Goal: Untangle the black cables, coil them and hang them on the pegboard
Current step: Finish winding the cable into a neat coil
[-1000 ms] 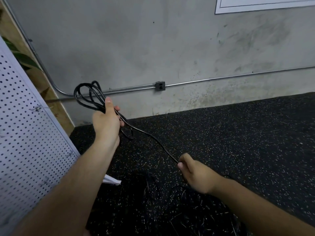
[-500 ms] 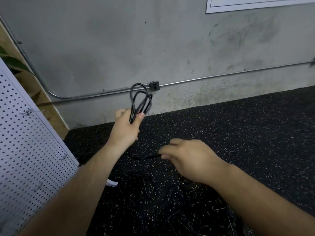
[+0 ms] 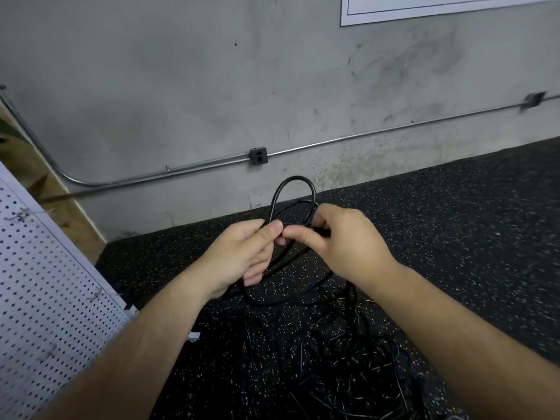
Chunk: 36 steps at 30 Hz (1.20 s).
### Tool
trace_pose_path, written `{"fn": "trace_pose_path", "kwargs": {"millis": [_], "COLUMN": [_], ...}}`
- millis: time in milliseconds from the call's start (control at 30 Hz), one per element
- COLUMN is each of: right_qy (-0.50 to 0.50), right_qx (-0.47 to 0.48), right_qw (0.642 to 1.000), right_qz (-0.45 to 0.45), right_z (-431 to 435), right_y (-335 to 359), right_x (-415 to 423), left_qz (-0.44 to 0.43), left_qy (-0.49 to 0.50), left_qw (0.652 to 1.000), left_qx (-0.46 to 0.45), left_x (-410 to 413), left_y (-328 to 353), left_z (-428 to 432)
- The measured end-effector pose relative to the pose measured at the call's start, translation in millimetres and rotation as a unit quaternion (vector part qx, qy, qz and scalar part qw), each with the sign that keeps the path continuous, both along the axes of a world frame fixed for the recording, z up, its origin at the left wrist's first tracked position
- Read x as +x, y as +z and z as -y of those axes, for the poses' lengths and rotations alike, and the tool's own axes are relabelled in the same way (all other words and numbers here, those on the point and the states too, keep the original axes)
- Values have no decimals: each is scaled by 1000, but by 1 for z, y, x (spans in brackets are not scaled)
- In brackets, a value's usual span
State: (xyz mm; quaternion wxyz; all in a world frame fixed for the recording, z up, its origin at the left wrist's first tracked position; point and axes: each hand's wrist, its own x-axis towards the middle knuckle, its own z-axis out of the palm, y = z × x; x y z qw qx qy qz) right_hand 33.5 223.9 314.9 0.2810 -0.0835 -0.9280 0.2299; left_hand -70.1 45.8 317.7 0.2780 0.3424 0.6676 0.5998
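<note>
Both hands [image 3: 242, 256] — cable loop [image 3: 293, 192] between

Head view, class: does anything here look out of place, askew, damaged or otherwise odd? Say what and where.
Yes: a heap of black cables lies on the speckled floor at bottom centre, strands crossing every way, uncoiled. The left hand and right hand grip one looped cable above it. Nothing looks damaged.

Two hands [image 3: 239, 256] [image 3: 348, 244], one cable coil [image 3: 295, 177], one pegboard [image 3: 45, 283], two outlet boxes [image 3: 259, 155] [image 3: 532, 100]
</note>
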Motion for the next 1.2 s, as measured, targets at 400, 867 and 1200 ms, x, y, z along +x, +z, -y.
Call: {"fn": "trace_pose_path", "kwargs": {"millis": [400, 867, 1200], "right_qy": [-13, 94, 79], "right_qx": [46, -430, -552], "right_qw": [974, 890, 830], "right_qz": [223, 122, -10], "right_z": [-71, 4, 25], "right_y": [-47, -27, -4], "right_x": [9, -17, -21], "left_qz": [167, 189, 135], "left_qy": [89, 85, 40], "left_qw": [950, 957, 982], "left_qx": [248, 202, 128], "left_x": [-36, -12, 3], "left_y": [33, 12, -3], "left_z": [36, 10, 1]}}
